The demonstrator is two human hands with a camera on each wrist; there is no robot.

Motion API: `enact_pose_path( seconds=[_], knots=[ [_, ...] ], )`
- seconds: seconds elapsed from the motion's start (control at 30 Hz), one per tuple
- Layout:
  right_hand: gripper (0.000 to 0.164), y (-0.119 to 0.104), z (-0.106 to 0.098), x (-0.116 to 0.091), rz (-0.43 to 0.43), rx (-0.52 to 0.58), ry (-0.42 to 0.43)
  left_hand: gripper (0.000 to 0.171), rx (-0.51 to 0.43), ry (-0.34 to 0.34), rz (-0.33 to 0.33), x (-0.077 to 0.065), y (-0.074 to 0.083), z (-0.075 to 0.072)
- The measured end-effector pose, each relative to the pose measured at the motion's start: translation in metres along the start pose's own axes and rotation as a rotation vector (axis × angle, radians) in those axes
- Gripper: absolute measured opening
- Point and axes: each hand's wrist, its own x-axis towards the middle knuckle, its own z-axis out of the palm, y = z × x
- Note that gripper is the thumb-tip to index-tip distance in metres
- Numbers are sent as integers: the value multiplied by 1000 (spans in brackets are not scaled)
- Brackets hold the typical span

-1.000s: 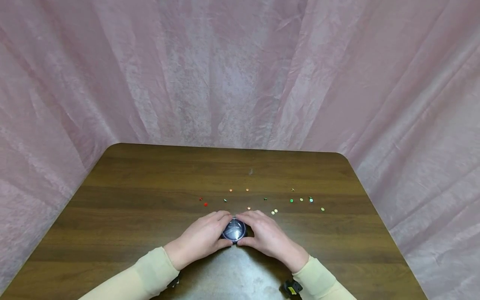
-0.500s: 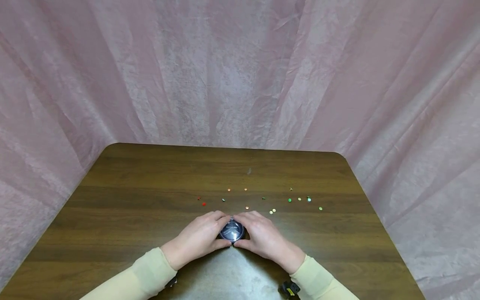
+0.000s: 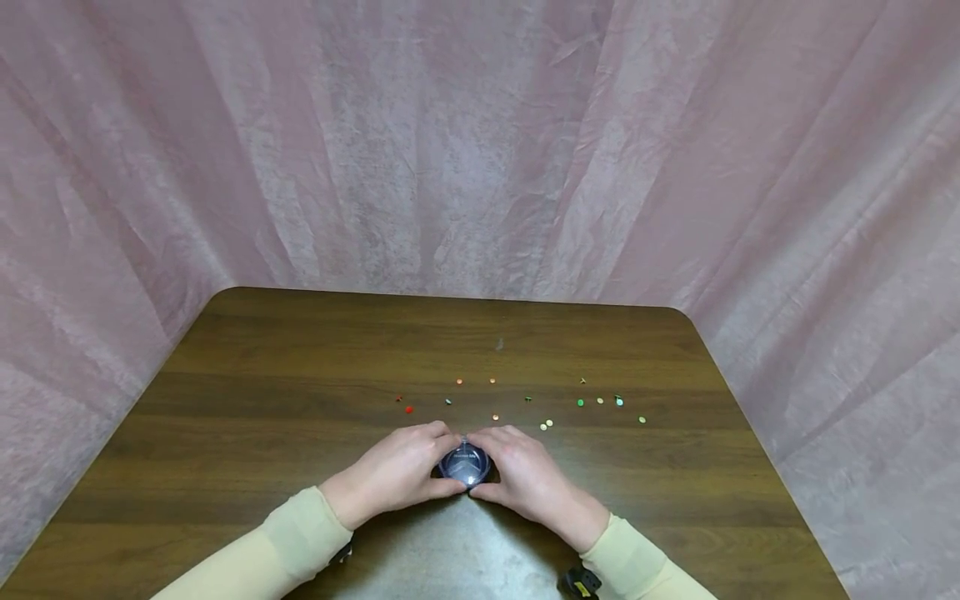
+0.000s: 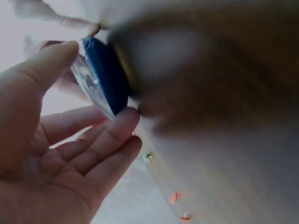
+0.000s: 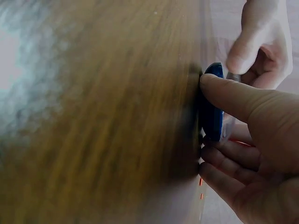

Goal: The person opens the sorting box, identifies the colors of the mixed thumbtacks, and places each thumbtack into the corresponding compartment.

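A small round case [image 3: 465,464] with a clear lid and faint lettering sits on the table near the front middle. Its dark blue base [image 4: 108,77] shows in the left wrist view. My left hand [image 3: 401,468] holds the case from the left, thumb at the near edge and fingers at the far side. From the right, my right hand [image 3: 528,473] grips it the same way. In the right wrist view the right thumb [image 5: 229,95] lies against the blue base, close to the tabletop. Inside the case, contents are too small to tell.
Beyond the hands, several thumbtacks lie scattered on the wooden table [image 3: 337,350]: a red thumbtack [image 3: 408,409], an orange thumbtack [image 3: 495,417], a green thumbtack [image 3: 581,402] and pale yellow ones. A pink curtain [image 3: 465,150] hangs around the table's far and side edges.
Both hands have stayed around the case with hardly any motion. Lettering on the lid shows more plainly now than one second ago. The scattered thumbtacks lie as before.
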Motion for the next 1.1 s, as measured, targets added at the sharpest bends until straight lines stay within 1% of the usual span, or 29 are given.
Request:
enact_pose_path(
  seconds=[0.1,0.23,0.4,0.47,0.6,0.7,0.9,1.0,1.1],
  knots=[
    [69,1,0,1,3,9,-1,52,-28,-35,-6,2,-2,-3],
    [73,3,-1,2,23,69,-16,49,-102,-85,-45,3,-6,-6],
    [74,6,-6,1,73,166,-50,48,-164,-86,-74,2,-8,-7],
    [74,7,-6,0,79,170,-49,47,-187,-87,-85,2,-8,-7],
    [76,6,-4,-1,67,142,-27,51,-229,-97,-132,4,-9,-8],
    [82,5,-3,-1,88,123,-19,52,-236,-72,-174,5,-11,-6],
    [92,3,-4,-2,173,84,-19,43,-241,-9,-266,10,-15,1],
    [96,2,-4,-3,201,68,-15,47,-256,9,-306,14,-18,5],
    [94,1,-4,-3,207,53,1,53,-283,17,-342,17,-21,7]
  ],
)
